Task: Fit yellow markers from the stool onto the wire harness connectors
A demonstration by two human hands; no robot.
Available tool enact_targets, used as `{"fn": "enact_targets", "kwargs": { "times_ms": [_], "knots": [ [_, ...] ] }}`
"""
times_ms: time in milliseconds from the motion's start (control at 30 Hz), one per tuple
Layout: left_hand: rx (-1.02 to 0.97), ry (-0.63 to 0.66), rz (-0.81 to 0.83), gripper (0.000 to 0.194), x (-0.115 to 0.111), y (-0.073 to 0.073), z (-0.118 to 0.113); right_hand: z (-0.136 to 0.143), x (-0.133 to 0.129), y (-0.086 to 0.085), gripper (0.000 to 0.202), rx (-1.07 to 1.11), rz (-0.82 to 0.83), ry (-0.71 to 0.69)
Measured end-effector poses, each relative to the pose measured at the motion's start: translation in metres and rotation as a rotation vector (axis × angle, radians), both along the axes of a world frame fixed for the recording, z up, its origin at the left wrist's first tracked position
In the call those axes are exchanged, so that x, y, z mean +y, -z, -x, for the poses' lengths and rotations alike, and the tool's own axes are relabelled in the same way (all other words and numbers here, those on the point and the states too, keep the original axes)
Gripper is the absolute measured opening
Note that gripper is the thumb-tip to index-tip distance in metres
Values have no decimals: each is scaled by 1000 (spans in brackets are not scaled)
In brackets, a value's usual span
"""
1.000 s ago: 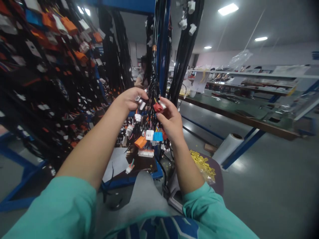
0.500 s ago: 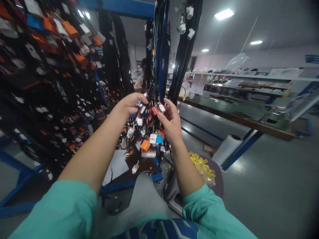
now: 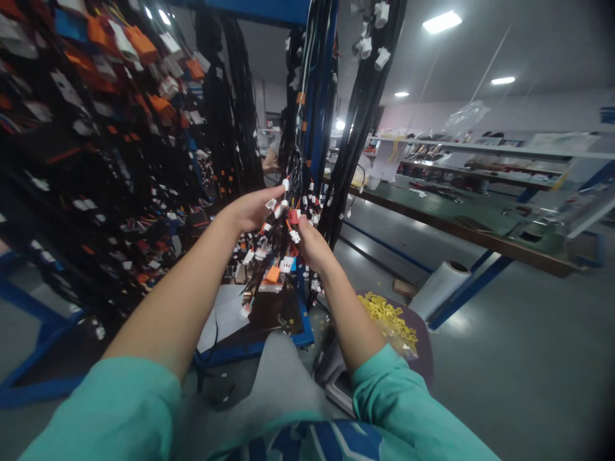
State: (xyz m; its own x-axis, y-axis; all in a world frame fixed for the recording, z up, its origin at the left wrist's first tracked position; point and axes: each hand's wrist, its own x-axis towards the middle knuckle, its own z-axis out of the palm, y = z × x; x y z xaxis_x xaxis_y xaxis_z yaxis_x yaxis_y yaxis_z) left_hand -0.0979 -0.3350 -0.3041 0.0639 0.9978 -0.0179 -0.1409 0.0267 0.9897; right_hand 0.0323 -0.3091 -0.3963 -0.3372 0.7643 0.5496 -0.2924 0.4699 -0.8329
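Right grip (image 3: pixel 314 246) has moved lower and closer to the wire bundle (image 3: pixel 299 150) since the earlier frame, with its fingers now largely hidden behind the connectors. Hanging harnesses (image 3: pixel 144 153) fill the left side, beneath and around a blue frame (image 3: pixel 259 9). At right, a bench (image 3: pixel 423 205) with a green top carries loose items; a roll of clear film (image 3: pixel 439 288) leans near its leg. Yellow pieces (image 3: pixel 384 314) lie heaped on a dark stool (image 3: pixel 425 342) beside the right forearm. A white sheet (image 3: pixel 223 317) rests on the lower board (image 3: pixel 276 314) of the frame. Left grip (image 3: pixel 252 210) is partly closed, fingertips against small white connectors (image 3: pixel 280 209); whether it clamps them cannot be told. Right grip places its thumb against the red connector (image 3: pixel 295 216); how far it is closed cannot be determined. An orange connector (image 3: pixel 273 274) hangs below both grips, beside a white connector block (image 3: pixel 287 264). The red connector is located between the two grips, at the bundle.
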Motion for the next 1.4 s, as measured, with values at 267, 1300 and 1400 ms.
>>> {"fn": "enact_targets", "kwargs": {
  "times_ms": [267,1300,1400],
  "knots": [
    [-257,19,-96,24,2,18,4,7,-19,-11,38,-69,-242,393],
    [-317,72,-97,24,-9,13,3,3,-45,-40,21,-32,-316,604],
    [-337,81,-105,28,-11,11,1,3,-45,-41,20,-37,-353,642]
  ]
}}
